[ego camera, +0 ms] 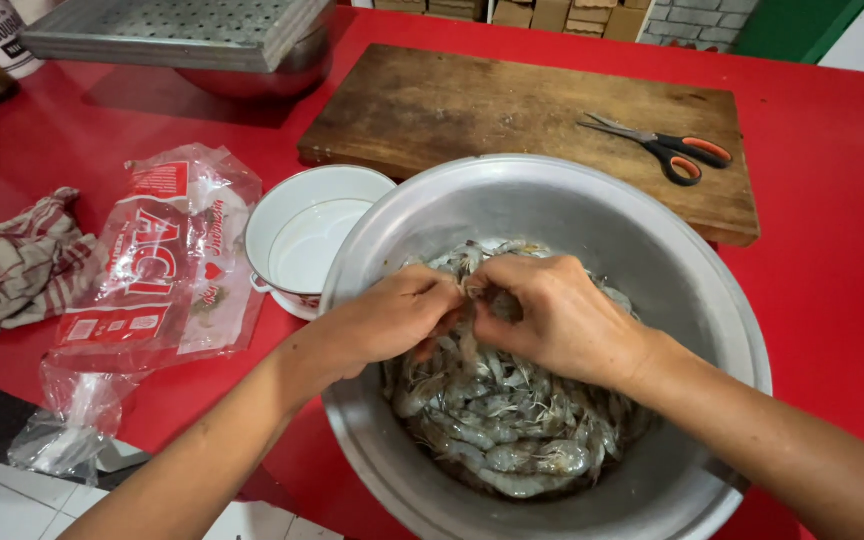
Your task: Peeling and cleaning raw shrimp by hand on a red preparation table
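Note:
A big metal bowl [562,200] stands on the red table [822,250], holding a heap of several raw grey shrimp [512,430]. Both my hands are inside it above the heap. My left hand [392,315] and my right hand [552,315] meet at the middle, fingers pinched together on one shrimp [474,290] between them. The shrimp itself is mostly hidden by my fingers.
A small white enamel bowl [304,235] sits left of the metal bowl. A clear and red plastic bag [157,275] and a striped cloth [17,265] lie further left. Behind is a wooden board [512,110] with orange-handled scissors [662,148]. A perforated metal tray [182,30] stands at the back left.

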